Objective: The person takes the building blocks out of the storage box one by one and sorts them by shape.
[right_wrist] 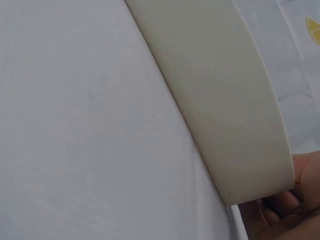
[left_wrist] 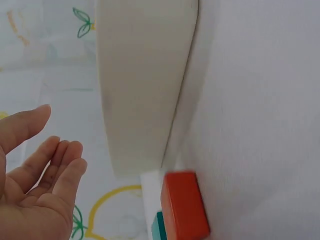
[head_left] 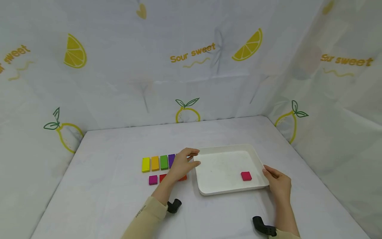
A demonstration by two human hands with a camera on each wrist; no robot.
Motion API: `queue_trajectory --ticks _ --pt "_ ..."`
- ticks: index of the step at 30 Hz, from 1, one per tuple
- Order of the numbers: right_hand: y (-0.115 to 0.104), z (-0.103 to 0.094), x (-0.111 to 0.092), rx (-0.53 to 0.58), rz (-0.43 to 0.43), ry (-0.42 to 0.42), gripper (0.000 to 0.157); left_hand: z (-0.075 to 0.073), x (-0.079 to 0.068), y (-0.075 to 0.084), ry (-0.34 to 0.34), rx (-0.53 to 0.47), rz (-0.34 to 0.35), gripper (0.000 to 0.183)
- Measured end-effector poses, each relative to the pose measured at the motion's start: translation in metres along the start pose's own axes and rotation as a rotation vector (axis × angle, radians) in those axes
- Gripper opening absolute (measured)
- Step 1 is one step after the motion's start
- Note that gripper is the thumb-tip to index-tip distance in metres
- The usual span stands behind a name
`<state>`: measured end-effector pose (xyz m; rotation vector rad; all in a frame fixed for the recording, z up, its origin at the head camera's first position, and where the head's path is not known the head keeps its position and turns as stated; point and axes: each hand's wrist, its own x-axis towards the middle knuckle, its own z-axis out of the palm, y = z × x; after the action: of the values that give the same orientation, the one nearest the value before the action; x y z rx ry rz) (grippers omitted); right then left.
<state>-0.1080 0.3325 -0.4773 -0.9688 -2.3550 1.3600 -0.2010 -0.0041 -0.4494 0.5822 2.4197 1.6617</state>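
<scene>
A shallow white tray (head_left: 222, 164) lies on the table with one pinkish-red block (head_left: 246, 176) inside, near its right side. My right hand (head_left: 279, 184) grips the tray's right edge by the near corner; in the right wrist view, fingers (right_wrist: 280, 207) curl beside that corner. At the tray's left edge is my left hand (head_left: 182, 164), thumb and fingers parted and holding nothing. The left wrist view shows it apart from the tray wall (left_wrist: 142, 90). A red block (left_wrist: 185, 205) and part of a teal block (left_wrist: 159, 227) lie close to the tray there.
Left of the tray, a back row has yellow (head_left: 146, 165), orange (head_left: 155, 163), green (head_left: 164, 162) and purple (head_left: 171, 160) blocks. A front row includes a magenta block (head_left: 153, 180) and red ones. My left arm hides part of both rows. Lemon-print cloth (head_left: 191, 83) hangs behind the table.
</scene>
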Motion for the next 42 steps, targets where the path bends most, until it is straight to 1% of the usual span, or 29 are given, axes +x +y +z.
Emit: queue_trajectory --ticks 3,5,8,11,17,22,26,30,34,37,42 --pt "-0.002 0.001 0.001 -0.021 -0.011 -0.004 0.045 0.021 0.008 0.004 -0.040 0.018 0.031 0.042" --pt "-0.002 0.001 0.001 -0.026 -0.007 -0.010 0.046 0.037 0.010 0.009 -0.080 0.042 0.039 0.042" --pt "-0.001 0.001 -0.001 -0.030 -0.006 -0.008 0.046 0.062 0.013 0.017 -0.134 0.106 0.049 0.040" --pt "0.001 0.001 -0.001 -0.031 -0.013 -0.001 0.047 0.085 0.017 0.027 -0.168 0.176 0.061 0.040" --pt "0.002 0.002 0.000 -0.025 -0.019 0.005 0.045 0.125 0.026 0.042 -0.186 0.283 0.075 0.041" --pt "0.000 0.001 -0.001 -0.038 -0.023 -0.006 0.047 0.153 0.035 0.047 -0.195 0.352 0.092 0.042" --pt "0.000 0.000 -0.002 -0.038 -0.015 -0.015 0.048 0.166 0.039 0.048 -0.208 0.422 0.102 0.040" --pt "0.002 -0.001 -0.002 -0.034 -0.008 -0.010 0.048 0.170 0.042 0.049 -0.222 0.473 0.093 0.038" --pt "0.002 -0.001 -0.002 -0.017 -0.004 -0.019 0.049 0.171 0.044 0.048 -0.223 0.474 0.072 0.038" --pt "0.002 0.000 -0.001 -0.020 -0.005 -0.016 0.048 0.170 0.045 0.046 -0.220 0.469 0.072 0.038" --pt "0.002 0.001 0.000 -0.033 -0.005 -0.011 0.048 0.172 0.046 0.041 -0.242 0.458 0.073 0.037"
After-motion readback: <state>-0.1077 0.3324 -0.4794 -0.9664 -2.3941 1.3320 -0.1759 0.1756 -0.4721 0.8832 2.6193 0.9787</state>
